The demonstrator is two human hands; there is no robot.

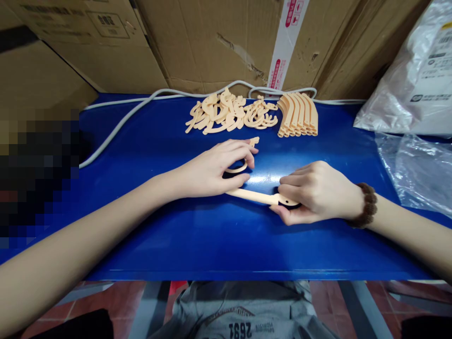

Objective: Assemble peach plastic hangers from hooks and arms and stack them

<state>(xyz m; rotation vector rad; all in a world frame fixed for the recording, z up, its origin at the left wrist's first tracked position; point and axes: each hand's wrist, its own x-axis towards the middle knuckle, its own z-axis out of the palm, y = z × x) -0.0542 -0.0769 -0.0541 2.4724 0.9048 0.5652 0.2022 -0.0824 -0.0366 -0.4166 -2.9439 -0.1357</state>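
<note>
Pinching a smooth, slender beige piece point(256, 196), perhaps plastic, are right fingers point(294, 191).

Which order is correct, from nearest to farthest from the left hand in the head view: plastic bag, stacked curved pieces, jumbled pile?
1. Jumbled pile: just beyond the left hand.
2. Stacked curved pieces: right of the pile.
3. Plastic bag: far right.

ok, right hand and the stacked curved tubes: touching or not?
Apart. The head view shows bare blue tabletop between the right hand's knuckles and the lower ends of the stacked curved tubes.
</note>
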